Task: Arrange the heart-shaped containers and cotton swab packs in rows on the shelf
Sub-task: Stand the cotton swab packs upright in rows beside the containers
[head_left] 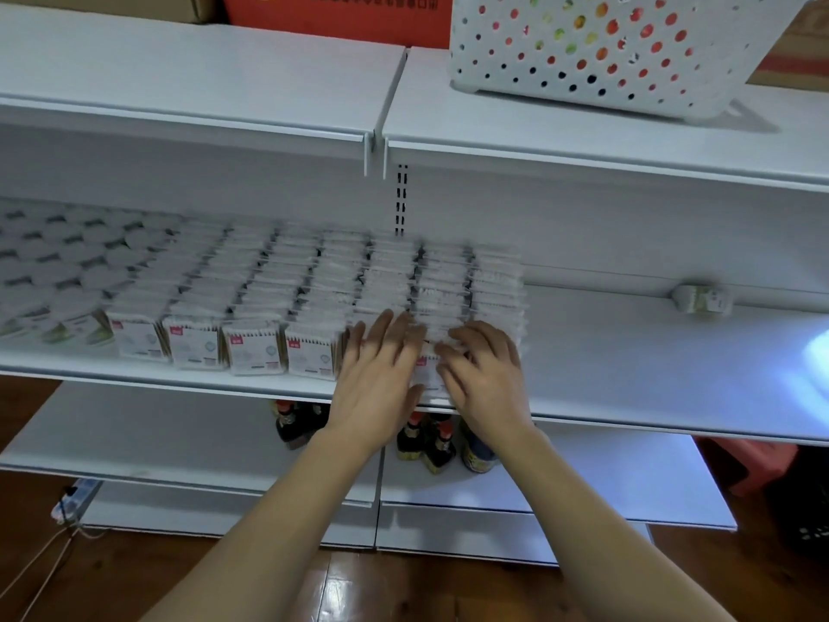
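A: Where are the cotton swab packs (314,303)?
B: Middle shelf (628,374), standing upright in tight rows that run front to back. They fill the span from the centre-left to just right of the shelf's upright.
A: Heart-shaped containers (67,262)?
B: Same shelf, far left, packed in rows right beside the swab packs. Blurred, so no detail on them.
A: Hands?
B: Both at the front of the rightmost swab rows. Left hand (381,374) lies flat on the pack tops, fingers (394,327) straight and slightly spread, pointing toward the back. Right hand (486,374) is just beside it, fingers (453,352) bent inward onto the front pack (426,374) between the two hands. Whether they pinch it or only press it, I cannot tell: motion blur.
A: Rest of the shelf?
B: A small roll-like item (702,299) lies alone near the back on the right, well apart from the packs.
A: Around that?
B: White perforated basket (596,51) on the top shelf, red carton (341,15) behind it to the left. Dark bottles (430,442) on the lower shelf under the hands. Power strip (74,498) on the wooden floor, lower left.
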`<state>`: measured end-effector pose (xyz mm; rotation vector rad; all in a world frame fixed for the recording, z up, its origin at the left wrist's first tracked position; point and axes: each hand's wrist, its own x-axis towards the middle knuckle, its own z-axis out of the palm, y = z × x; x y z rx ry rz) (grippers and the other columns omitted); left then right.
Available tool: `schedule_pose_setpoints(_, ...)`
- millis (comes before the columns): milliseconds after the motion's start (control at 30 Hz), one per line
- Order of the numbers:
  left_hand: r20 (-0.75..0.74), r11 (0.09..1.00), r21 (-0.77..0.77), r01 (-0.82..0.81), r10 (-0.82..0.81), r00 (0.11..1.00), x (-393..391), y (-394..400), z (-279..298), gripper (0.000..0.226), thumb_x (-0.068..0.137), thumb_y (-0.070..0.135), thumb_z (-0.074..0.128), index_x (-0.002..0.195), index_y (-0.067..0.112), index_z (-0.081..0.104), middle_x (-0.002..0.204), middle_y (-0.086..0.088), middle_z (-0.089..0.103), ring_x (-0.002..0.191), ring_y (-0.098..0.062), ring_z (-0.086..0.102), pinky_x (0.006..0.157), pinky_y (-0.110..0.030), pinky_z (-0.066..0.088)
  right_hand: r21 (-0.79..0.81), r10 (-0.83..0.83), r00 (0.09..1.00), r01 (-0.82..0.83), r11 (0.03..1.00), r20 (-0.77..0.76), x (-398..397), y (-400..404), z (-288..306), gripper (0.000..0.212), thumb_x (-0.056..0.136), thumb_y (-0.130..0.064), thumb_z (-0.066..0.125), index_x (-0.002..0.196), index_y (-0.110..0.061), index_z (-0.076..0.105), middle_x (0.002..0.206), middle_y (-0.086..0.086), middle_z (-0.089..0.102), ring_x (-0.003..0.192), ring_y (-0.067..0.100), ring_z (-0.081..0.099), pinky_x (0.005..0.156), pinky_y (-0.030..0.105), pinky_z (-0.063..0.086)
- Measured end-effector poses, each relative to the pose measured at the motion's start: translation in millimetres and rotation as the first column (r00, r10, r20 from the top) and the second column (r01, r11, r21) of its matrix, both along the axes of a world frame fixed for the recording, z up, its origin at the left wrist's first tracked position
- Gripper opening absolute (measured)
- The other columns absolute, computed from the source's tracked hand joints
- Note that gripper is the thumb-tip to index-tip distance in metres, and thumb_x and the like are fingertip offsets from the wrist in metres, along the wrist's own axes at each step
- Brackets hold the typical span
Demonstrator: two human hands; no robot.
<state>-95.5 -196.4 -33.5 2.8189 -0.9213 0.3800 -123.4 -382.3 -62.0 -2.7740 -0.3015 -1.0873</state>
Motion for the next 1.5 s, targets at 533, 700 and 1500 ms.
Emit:
schedule_pose_setpoints(533,0.047,1.000,0.023,0.002,-0.003,0.999,7,-14,-3,0.066,0.079,0.033,0.073,0.137,0.013,0.049,0.147,-0.015,0.045,0.145,-0.035,0.031,0.118,-0.056,0.026,-0.224,-0.202,0.955,0.153,0.963,-0.215,-14,-3,6,0.063,0.092,-0.050,0.056,0.143,-0.014,0.049,0.154,0.016,0.039,0.147,0.037,0.027,0.117,0.059,0.022)
schedule_pose_setpoints(700,0.094,0.998,-0.059,0.003,0.003,0.996,7,-27,11,0.062,0.084,0.036,0.070,0.136,0.009,0.052,0.146,-0.016,0.047,0.143,-0.034,0.034,0.119,-0.055,0.026,-0.143,-0.247,0.956,0.225,0.964,-0.156,-23,-26,19,0.056,0.093,-0.039,0.055,0.140,-0.010,0.053,0.151,0.017,0.042,0.145,0.038,0.030,0.115,0.059,0.025)
schedule_pose_setpoints(1500,-0.161,0.997,0.037,0.069,-0.063,0.985,-29,-384,18,0.066,0.104,0.051,0.027,0.160,0.018,0.012,0.168,-0.001,0.002,0.154,-0.021,-0.008,0.124,-0.044,-0.005,-0.065,-0.463,0.753,0.493,0.867,-0.468,-60,-386,10,0.070,0.098,-0.054,0.038,0.155,-0.015,0.028,0.165,0.014,0.016,0.151,0.035,0.013,0.122,0.050,0.017)
